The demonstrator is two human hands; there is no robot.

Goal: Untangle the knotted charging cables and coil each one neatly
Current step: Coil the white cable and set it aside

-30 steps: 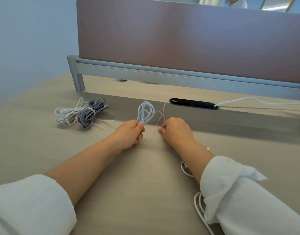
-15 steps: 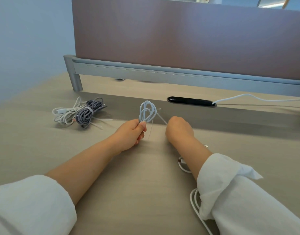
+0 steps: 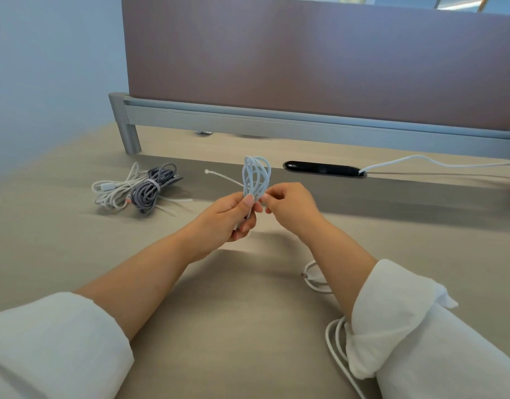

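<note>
Coil (image 3: 256,177) gripped in my left hand (image 3: 233,214), right hand (image 3: 291,208) pinching the tie (image 3: 222,177) crossing behind it; I should cinch snugly.

Matt wood-grain desk (image 3: 248,326), braided grey cable (image 3: 150,191)

An office workstation is showing: a mauve fabric divider panel (image 3: 305,67) on a grey metal rail (image 3: 276,125) is standing at twelve o'clock across a pale wood-grain desktop (image 3: 60,240), and a white lead (image 3: 420,161) is running into a black oblong cable port (image 3: 323,169) at one o'clock.
</note>
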